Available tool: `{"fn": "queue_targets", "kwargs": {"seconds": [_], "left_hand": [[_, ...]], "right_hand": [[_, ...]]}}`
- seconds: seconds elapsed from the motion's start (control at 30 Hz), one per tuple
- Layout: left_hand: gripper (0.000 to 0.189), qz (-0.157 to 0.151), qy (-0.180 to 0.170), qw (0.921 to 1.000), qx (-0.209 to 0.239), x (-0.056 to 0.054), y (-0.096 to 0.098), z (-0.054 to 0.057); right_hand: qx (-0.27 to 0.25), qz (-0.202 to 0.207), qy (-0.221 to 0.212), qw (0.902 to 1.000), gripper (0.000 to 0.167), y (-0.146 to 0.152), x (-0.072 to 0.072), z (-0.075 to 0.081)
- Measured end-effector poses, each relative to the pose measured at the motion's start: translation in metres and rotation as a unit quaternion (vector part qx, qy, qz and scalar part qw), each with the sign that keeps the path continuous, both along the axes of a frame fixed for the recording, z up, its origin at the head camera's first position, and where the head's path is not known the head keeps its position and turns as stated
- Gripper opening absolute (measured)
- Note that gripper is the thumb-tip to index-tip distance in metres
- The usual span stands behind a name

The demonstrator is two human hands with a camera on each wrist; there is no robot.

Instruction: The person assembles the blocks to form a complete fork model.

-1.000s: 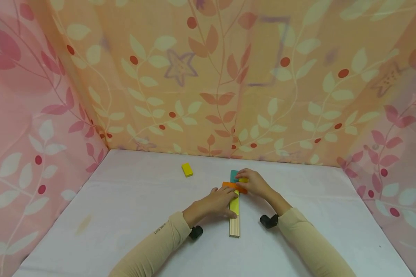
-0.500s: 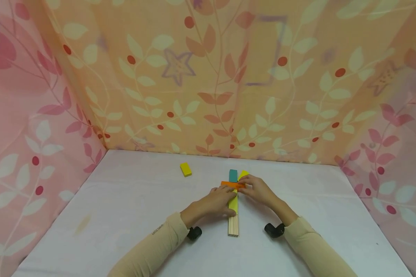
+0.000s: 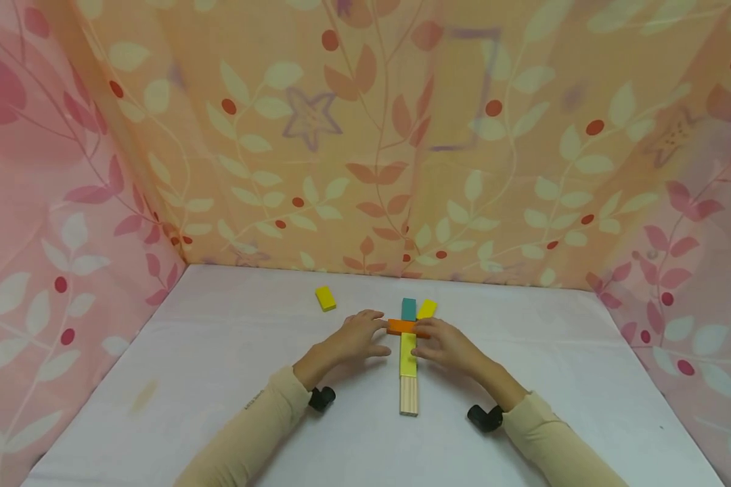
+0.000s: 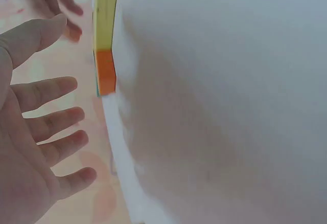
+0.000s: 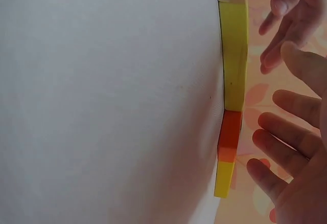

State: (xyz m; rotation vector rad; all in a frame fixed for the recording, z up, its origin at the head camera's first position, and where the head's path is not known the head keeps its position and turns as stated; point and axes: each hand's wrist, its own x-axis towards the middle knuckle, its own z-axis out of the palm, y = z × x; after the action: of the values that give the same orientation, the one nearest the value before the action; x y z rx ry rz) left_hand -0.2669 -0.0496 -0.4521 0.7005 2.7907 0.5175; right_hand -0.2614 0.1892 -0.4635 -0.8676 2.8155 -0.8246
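Wooden blocks lie in a line on the white table. A plain wood block (image 3: 409,397) is nearest, then a pale yellow block (image 3: 407,362). Across the far end of the pale yellow one lies an orange block (image 3: 400,327). Beyond it are a teal block (image 3: 409,309) and a slanted yellow block (image 3: 428,308). My left hand (image 3: 352,339) hovers left of the line, fingers spread, apart from the blocks in the left wrist view. My right hand (image 3: 457,348) is at the right side, fingers extended, hiding the orange block's right end; the right wrist view shows nothing in it.
Another yellow block (image 3: 325,298) lies by itself at the back left. A patterned cloth wall (image 3: 365,203) rises behind the table (image 3: 219,379), with pink cloth on both sides. Each wrist carries a black camera.
My left hand has drawn back to the left off the pale yellow and orange blocks. My right hand has come off the slanted yellow block and moved slightly nearer, uncovering it.
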Motion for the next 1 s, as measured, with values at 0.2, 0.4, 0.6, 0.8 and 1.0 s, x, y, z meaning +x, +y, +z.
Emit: {"fn": "queue_targets", "kwargs": {"seconds": [0.2, 0.4, 0.6, 0.8, 1.0], "left_hand": [[0.057, 0.025, 0.012, 0.9992, 0.031, -0.011, -0.02, 0.0], [0.055, 0.051, 0.028, 0.9972, 0.047, -0.024, -0.038, 0.0], [0.055, 0.076, 0.038, 0.9949, 0.055, -0.036, -0.057, -0.001], [0.055, 0.097, 0.047, 0.9916, 0.071, -0.049, -0.076, 0.0], [0.056, 0.116, 0.038, 0.9907, 0.061, -0.059, -0.092, 0.002]], "right_hand": [[0.045, 0.037, 0.016, 0.9982, 0.066, -0.001, 0.007, -0.001], [0.077, 0.062, 0.022, 0.9949, 0.083, -0.002, 0.012, -0.001], [0.096, 0.062, 0.014, 0.9933, 0.089, -0.003, 0.015, -0.001], [0.115, 0.063, 0.01, 0.9913, 0.09, -0.003, 0.017, -0.001], [0.131, 0.07, 0.011, 0.9888, 0.089, -0.004, 0.018, 0.002]]}}
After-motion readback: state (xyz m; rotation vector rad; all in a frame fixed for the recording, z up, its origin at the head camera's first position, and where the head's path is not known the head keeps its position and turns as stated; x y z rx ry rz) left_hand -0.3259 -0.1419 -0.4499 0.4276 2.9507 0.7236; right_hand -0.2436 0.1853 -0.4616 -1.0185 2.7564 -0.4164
